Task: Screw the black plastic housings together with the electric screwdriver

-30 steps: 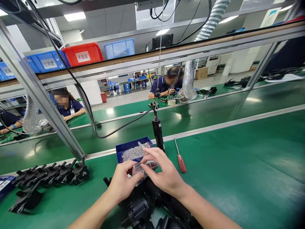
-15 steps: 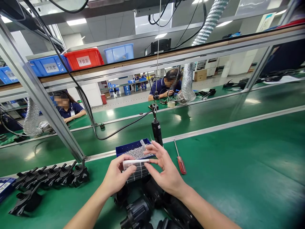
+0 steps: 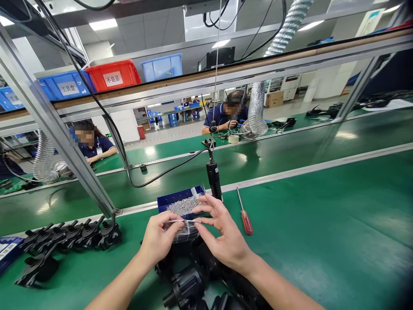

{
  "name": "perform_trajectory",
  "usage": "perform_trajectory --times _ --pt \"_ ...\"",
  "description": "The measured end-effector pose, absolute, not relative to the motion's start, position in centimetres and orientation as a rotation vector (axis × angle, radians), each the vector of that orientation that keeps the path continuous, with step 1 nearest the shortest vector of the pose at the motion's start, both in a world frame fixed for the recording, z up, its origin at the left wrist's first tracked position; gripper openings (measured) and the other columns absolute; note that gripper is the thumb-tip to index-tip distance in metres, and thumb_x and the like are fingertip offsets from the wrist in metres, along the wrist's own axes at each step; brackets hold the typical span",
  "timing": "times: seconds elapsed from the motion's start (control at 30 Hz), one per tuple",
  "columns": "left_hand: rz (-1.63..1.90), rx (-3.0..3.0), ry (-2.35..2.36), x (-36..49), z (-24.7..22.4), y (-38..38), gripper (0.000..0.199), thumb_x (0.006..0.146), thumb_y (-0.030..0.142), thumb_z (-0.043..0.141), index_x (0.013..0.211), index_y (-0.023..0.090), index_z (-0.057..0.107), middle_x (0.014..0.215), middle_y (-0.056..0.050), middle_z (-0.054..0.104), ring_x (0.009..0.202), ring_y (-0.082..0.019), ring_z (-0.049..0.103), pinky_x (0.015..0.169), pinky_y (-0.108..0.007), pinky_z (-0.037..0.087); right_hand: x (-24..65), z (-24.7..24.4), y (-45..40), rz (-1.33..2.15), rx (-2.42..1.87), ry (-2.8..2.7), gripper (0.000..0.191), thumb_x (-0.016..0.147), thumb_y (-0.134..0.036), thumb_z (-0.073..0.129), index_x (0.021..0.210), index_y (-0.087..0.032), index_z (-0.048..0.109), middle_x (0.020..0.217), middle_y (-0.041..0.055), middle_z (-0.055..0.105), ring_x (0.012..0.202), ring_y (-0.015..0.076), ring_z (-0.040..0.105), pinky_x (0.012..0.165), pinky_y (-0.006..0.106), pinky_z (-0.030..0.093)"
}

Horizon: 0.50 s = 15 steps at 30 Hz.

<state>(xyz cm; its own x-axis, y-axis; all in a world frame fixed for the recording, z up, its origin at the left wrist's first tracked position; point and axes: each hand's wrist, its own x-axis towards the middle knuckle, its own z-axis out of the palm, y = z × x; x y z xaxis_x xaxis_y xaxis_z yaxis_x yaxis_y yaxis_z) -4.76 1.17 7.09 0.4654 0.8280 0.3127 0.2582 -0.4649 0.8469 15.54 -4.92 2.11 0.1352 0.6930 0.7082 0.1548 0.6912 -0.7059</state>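
Both hands are at a clear plastic bag (image 3: 187,232) with a grid of lines on it, just in front of a blue bin. My left hand (image 3: 158,236) pinches the left end of its top edge between thumb and fingers. At the right end, my right hand (image 3: 222,232) pinches the edge between thumb and index finger, its other fingers raised and spread. The top edge now shows as a thin pale line, and what is inside cannot be made out. Behind the hands the blue bin (image 3: 164,203) holds many small shiny metal pieces (image 3: 183,206). Black plastic parts (image 3: 189,286) lie below the hands.
A black electric screwdriver (image 3: 213,176) hangs on a cable behind the bin. To the right lies a red-handled screwdriver (image 3: 247,221). Black clamp-like parts (image 3: 72,236) stand in a row at left. Two co-workers sit across the green bench (image 3: 306,224).
The bag has tilted, so its top edge looks thinner and less of its gridded face shows. Both hands keep their hold; the whole view shifts slightly.
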Motion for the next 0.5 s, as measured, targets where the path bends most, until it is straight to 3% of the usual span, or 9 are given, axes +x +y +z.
perform_trajectory --times 0.23,0.37,0.5 --pt "0.963 1.984 0.903 -4.8 7.3 1.4 0.028 0.095 0.043 0.075 0.081 0.019 0.081 0.076 -0.002 0.077 0.069 -0.016 0.064 0.065 -0.024 0.046 15.8 2.3 -4.7 0.352 -0.777 -1.446 0.071 0.108 -0.010 0.061 0.169 -0.040 0.039 0.158 0.0140 0.049 0.127 0.0245 0.071 0.089 0.037 0.073" --pt "0.943 2.011 0.862 -4.8 7.3 1.4 0.022 0.095 0.038 0.074 0.086 0.020 0.083 0.081 -0.003 0.079 0.075 -0.017 0.068 0.069 -0.024 0.048 15.9 2.8 -4.8 0.313 -0.777 -1.445 0.075 0.105 -0.009 0.065 0.170 -0.035 0.037 0.160 0.0167 0.045 0.136 0.0295 0.064 0.095 0.043 0.074" --pt "0.916 1.991 0.877 -4.8 7.1 1.3 0.025 0.097 0.041 0.074 0.088 0.019 0.082 0.081 -0.003 0.078 0.074 -0.017 0.068 0.070 -0.025 0.049 16.1 3.1 -5.1 0.121 -0.737 -1.559 0.085 0.102 0.002 0.062 0.174 -0.032 0.032 0.161 0.0185 0.043 0.134 0.0281 0.066 0.090 0.039 0.076"
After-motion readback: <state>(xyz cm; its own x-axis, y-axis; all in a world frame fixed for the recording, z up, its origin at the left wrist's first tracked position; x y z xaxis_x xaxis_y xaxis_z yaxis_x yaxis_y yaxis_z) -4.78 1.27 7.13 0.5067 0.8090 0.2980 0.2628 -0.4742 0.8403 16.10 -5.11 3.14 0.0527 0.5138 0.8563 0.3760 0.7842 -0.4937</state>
